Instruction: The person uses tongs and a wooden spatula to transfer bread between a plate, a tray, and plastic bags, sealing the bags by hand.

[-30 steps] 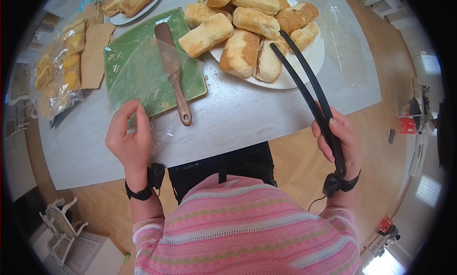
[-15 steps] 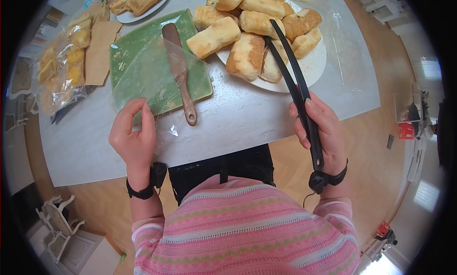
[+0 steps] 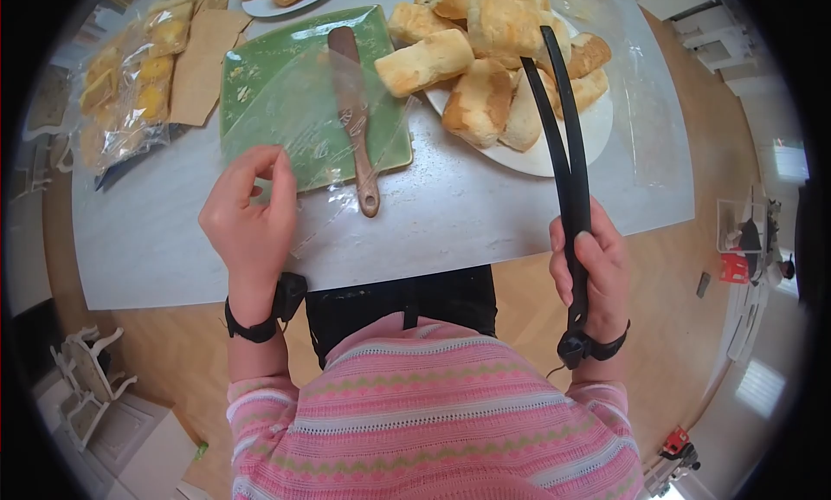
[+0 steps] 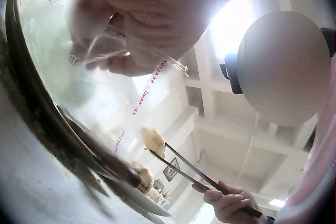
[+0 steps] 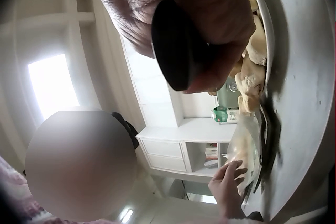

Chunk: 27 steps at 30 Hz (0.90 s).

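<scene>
Moved: right hand (image 3: 593, 270) swung the black tongs (image 3: 563, 128) upright over the bread plate (image 3: 554, 158).
Table (image 3: 459, 223): held everything.
Green plate (image 3: 260, 76): carried a wooden spatula (image 3: 355, 102).
Bag (image 3: 312, 136): clear, pinched by left hand (image 3: 251, 219), red writing too blurry.
Tongs: gripped tight, tips nearly closed.

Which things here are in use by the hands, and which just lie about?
In use: black tongs gripped by right hand; clear plastic bag pinched by left hand; bread rolls on white plate.
Lying about: wooden spatula; green plate; packaged yellow food.
</scene>
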Each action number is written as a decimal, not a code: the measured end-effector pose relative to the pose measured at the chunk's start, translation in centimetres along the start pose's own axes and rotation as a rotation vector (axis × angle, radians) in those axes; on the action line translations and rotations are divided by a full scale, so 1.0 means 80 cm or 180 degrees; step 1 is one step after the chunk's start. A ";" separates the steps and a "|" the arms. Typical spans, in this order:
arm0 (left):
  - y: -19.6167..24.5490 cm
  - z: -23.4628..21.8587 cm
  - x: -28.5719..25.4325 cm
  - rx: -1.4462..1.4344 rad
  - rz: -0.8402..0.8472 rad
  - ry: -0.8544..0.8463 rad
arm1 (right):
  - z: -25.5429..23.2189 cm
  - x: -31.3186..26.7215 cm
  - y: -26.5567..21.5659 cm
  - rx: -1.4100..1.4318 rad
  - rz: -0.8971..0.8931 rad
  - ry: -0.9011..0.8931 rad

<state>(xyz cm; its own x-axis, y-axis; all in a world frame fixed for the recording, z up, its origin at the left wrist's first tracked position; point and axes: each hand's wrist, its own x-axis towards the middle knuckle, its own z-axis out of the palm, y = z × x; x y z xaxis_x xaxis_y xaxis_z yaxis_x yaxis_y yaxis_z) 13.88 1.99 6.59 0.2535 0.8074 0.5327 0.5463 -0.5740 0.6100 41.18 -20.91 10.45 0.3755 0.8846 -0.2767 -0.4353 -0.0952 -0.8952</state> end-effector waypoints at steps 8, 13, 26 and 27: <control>0.013 0.000 0.020 0.0046 -0.0138 0.0102 | 0.013 -0.013 0.031 -0.1143 0.0198 -0.0954; 0.026 0.007 0.021 -0.0288 -0.0432 0.0125 | 0.032 -0.002 0.045 -0.1729 0.0256 -0.1080; 0.037 0.014 -0.024 -0.0778 -0.0452 -0.0224 | 0.109 0.062 0.054 0.0055 0.1348 -0.1176; 0.036 0.015 -0.026 -0.0851 -0.0501 -0.0326 | 0.114 0.066 0.053 0.0039 0.1419 -0.1176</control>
<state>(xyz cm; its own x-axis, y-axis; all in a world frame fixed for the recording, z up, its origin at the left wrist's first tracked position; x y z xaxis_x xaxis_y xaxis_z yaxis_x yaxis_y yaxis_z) 15.85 -1.20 6.56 0.2690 0.8909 0.3661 0.3596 -0.4455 0.8199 33.86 -12.49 8.36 -0.1560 0.8611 -0.4839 -0.4962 -0.4919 -0.7154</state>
